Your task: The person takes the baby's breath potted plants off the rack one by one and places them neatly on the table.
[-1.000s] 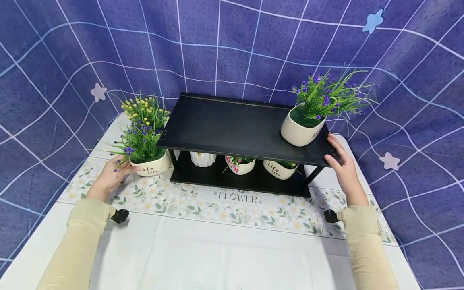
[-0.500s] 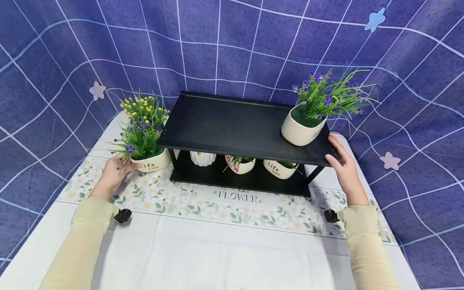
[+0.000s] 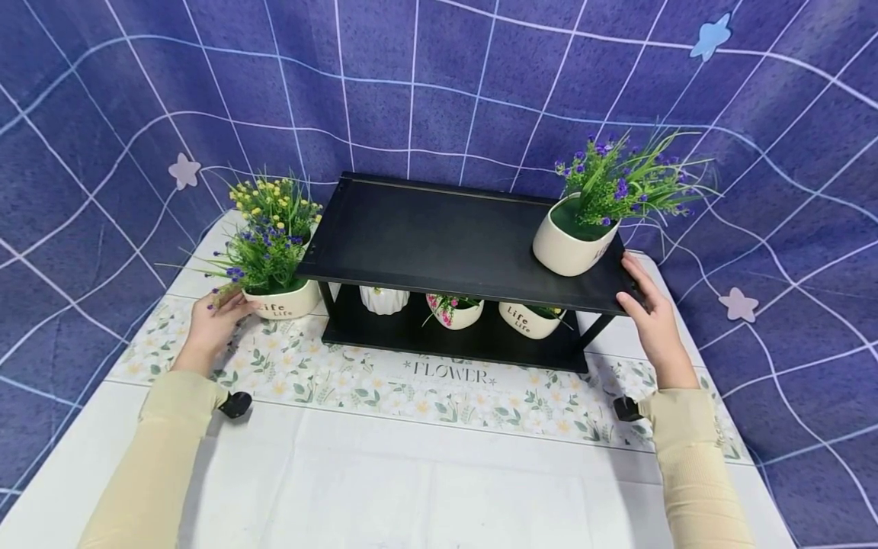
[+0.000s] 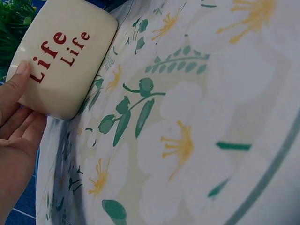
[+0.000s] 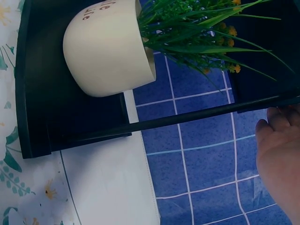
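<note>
In the head view my left hand (image 3: 216, 316) grips the left side of a cream flowerpot (image 3: 291, 303) marked "Life", with purple flowers and long grass. In the left wrist view the thumb lies on the pot's front (image 4: 65, 61), with the other fingers at its side and underside. The pot stands left of a black two-tier shelf (image 3: 439, 236). My right hand (image 3: 652, 316) rests on the shelf's right end, fingers extended along the top board's edge and thumb at its front corner. Close by, another cream pot of purple flowers (image 3: 569, 240) stands on the top board.
Behind the held pot grows a yellow-flowered plant (image 3: 274, 202). On the lower tier sit a white ribbed pot (image 3: 382, 300), a pot with pink flowers (image 3: 456, 314) and a "Life" pot (image 3: 528, 320). A flowered runner (image 3: 411, 396) crosses the white table; a blue curtain (image 3: 439, 91) hangs behind.
The left hand and its flowerpot have shifted slightly back, away from the person, the pot also a little to the left. The right hand stays at the shelf's end.
</note>
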Available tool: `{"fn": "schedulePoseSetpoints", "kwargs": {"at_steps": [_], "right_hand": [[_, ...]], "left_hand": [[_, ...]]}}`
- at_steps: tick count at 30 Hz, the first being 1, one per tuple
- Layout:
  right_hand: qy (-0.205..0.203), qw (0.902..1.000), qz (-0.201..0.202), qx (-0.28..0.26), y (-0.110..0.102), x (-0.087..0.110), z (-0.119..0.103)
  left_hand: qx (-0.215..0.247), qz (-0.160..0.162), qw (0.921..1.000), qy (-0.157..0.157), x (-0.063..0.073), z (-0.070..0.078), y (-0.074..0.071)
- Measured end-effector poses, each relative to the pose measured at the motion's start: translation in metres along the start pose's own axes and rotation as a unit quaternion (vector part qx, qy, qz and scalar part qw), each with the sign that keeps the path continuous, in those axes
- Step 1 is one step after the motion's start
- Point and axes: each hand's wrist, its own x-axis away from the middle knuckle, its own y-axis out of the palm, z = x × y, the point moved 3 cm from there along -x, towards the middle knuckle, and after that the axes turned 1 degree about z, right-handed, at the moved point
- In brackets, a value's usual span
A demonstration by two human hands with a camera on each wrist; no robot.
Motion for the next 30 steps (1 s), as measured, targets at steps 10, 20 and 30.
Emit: {"fn": "schedulePoseSetpoints", "kwargs": {"at_steps": [10,20,30], "right_hand": [[0.005,1.0000,0.000,0.007,0.000,0.001,0.000],[0.003,0.9999,-0.002,0.015,-0.001,0.000,0.001],[0.002,1.0000,-0.001,-0.003,0.000,0.000,0.000]], "left_hand": [[0.016,0.030,0.9993,-0.018,-0.008,-0.003,0.000],[-0.003,0.053,0.9982,-0.028,-0.016,-0.001,0.004],[-0.003,0.062,0.9978,-0.022,-0.020,-0.001,0.005]]}}
